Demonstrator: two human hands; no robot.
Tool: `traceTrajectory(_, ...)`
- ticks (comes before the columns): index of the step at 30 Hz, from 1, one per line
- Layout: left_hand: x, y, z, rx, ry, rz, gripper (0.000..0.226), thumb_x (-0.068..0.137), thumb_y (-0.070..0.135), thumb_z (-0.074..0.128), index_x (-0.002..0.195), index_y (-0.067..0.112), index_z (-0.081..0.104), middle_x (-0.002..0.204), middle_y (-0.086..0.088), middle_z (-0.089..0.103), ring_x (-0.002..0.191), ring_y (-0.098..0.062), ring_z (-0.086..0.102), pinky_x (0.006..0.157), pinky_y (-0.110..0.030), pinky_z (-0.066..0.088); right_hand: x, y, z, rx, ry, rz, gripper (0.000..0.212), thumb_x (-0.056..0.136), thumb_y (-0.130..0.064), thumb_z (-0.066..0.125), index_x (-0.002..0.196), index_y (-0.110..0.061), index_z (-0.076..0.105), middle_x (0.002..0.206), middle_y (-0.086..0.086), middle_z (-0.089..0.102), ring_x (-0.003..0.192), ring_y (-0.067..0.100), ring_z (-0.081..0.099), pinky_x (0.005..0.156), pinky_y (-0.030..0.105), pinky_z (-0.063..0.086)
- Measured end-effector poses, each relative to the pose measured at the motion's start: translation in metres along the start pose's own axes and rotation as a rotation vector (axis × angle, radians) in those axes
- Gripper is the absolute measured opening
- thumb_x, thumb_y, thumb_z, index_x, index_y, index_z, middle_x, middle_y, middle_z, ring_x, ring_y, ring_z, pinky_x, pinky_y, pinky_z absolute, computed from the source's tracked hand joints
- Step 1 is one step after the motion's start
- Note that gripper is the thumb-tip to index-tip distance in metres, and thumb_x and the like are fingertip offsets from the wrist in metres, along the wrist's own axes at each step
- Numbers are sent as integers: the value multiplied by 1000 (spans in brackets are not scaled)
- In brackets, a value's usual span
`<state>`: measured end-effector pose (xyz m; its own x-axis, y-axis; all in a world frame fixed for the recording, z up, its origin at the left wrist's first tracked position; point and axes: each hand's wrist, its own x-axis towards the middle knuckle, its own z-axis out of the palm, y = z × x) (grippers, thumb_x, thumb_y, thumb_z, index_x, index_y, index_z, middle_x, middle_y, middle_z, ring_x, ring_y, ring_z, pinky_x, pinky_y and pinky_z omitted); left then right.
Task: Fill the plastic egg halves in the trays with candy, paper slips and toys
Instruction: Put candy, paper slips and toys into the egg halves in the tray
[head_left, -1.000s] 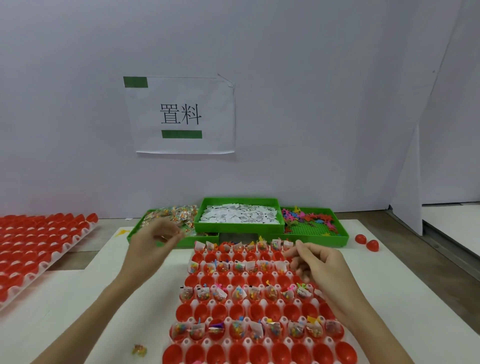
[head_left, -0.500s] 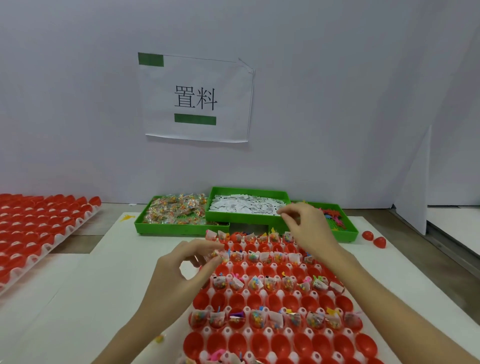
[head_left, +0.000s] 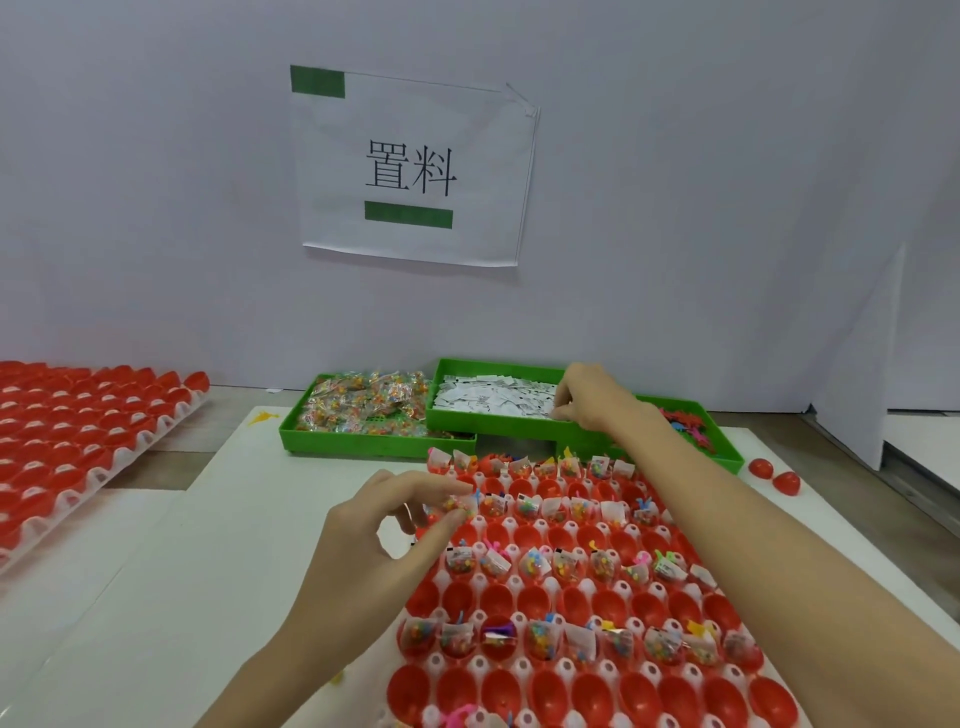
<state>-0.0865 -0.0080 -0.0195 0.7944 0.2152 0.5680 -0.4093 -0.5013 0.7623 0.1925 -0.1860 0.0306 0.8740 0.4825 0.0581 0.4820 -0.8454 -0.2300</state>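
right hand (head_left: 592, 397) has reached into paper slips (head_left: 493, 402).

A small assembly or packing workstation, to judge by the printed paper sign (head_left: 415, 169) taped to the plain white partition, the three green bins (head_left: 374, 444) of sorted supplies beyond the hands, and white trays (head_left: 124, 462) of red egg halves (head_left: 540, 603) filling the white surface (head_left: 156, 597).

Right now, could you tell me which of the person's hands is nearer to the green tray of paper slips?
The right hand: it is at the green tray of paper slips, fingers down among them. The left hand is nearer the camera, pinching a candy packet over the egg tray.
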Motion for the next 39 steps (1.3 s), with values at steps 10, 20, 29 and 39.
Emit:
traceTrajectory(10,-2,1,2,25,-23,-26,18,85,35,75,102,39,78,90,14,72,83,-16,63,76,-13,47,-12,5,5,-36,166,12,28,90,-4,68,64,1,56,64,26,60,56,29,52,57,37,45)
traceTrajectory(20,-2,3,1,-29,-20,-104,25,85,28,78,104,44,79,89,14,74,80,-15,66,74,-15,50,-39,22,-12,337,254,-14,13,98,-18,68,102,-8,76,86,4,75,77,14,69,75,29,59)
traceTrajectory(29,-5,14,7,-250,-72,-202,29,77,39,81,106,40,78,88,0,79,86,-14,75,80,-18,56,-148,-22,-14,632,211,-201,20,96,-17,70,112,-27,77,83,-12,77,74,7,73,70,19,59)
traceTrajectory(39,-16,20,20,-146,-162,-44,11,81,24,84,91,24,81,96,-2,75,89,-27,72,74,-30,59,-222,-53,12,586,166,-362,10,93,-21,74,96,-29,79,85,-20,73,84,4,70,71,14,51)
